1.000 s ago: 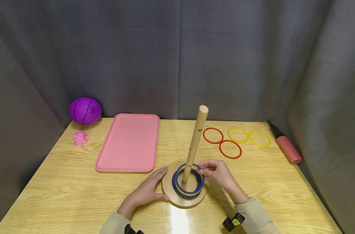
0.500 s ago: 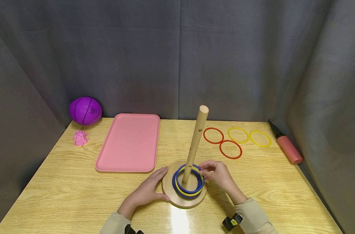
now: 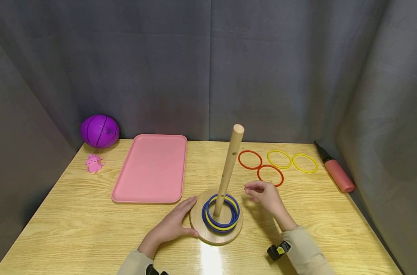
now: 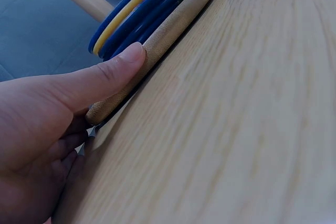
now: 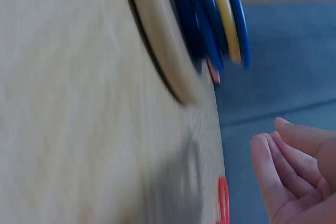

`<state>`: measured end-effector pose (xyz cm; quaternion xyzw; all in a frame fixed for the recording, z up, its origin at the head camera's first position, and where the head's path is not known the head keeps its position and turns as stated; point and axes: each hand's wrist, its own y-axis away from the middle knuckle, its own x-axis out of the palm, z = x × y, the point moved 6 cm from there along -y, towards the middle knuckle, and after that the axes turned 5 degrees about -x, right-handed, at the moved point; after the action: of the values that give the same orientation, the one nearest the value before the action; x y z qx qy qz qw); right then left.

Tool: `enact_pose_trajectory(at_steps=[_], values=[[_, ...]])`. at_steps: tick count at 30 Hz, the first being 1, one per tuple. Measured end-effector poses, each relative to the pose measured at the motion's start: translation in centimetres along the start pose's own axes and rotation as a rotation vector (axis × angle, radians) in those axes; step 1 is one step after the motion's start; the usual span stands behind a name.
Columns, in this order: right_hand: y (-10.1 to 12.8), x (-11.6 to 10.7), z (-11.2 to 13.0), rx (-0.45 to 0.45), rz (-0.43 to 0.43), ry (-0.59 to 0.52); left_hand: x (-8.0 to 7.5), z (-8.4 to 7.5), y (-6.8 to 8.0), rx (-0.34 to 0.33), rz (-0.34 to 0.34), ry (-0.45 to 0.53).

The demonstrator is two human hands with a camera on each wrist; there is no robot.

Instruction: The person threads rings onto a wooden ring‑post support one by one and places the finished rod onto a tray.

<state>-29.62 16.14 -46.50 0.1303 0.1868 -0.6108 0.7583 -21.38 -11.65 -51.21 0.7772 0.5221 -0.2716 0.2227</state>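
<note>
Left hand (image 3: pixel 174 224): grips wooden base (image 3: pixel 211 237) at left | Right hand (image 3: pixel 266 196): free, fingers loosely bent, right of peg (image 3: pixel 229 164) | Blue and yellow rings (image 3: pixel 222 228): around peg

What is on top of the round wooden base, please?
On the base stands a wooden peg, encircled by a stack: topmost blue ring, yellow ring, then lower blue rings. These overlap, so I cannot count them surely. The part directly beneath the stack is covered.
</note>
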Motion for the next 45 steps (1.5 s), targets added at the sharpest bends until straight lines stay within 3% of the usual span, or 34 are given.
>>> enact_pose_trajectory(at_steps=[14,20,29,40,45], values=[[-4.0,-8.2,-3.7,0.003,-0.177,0.256,0.0,0.1,0.1,-0.02,0.008,-0.002],[-5.2,-10.5,-5.1,0.004,-0.235,0.377,0.0,0.1,0.1,-0.018,0.006,-0.009],[-6.1,-11.3,-6.8,0.066,-0.25,0.419,0.0,0.0,0.0,-0.006,0.004,-0.011],[-6.4,-11.2,-7.4,0.095,-0.201,0.528,0.0,-0.1,0.1,-0.001,-0.001,-0.015],[-6.3,-11.1,-7.6,0.171,-0.202,0.503,0.0,-0.1,0.1,-0.003,0.001,-0.011]])
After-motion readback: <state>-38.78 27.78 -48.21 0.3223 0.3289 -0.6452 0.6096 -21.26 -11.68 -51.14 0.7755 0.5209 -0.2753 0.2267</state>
